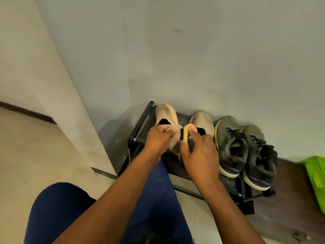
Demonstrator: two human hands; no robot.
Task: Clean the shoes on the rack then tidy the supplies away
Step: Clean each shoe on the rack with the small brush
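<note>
A low black shoe rack [140, 120] stands against the wall with two pairs on top. My left hand [158, 139] grips the collar of the left beige shoe [164, 112], which is tilted on its side. My right hand [199, 154] holds a yellow brush [187, 131] with an orange-and-white label against that shoe's heel side. The second beige shoe [202, 119] stands just behind the brush. A pair of olive-green laced sneakers [246, 148] sits on the rack's right half.
A bright green basket [316, 178] lies at the right edge on a dark brown surface [284, 213]. My knees in blue trousers [58, 213] fill the lower left. A wall corner juts out left of the rack, with pale floor tiles [26, 155] beyond.
</note>
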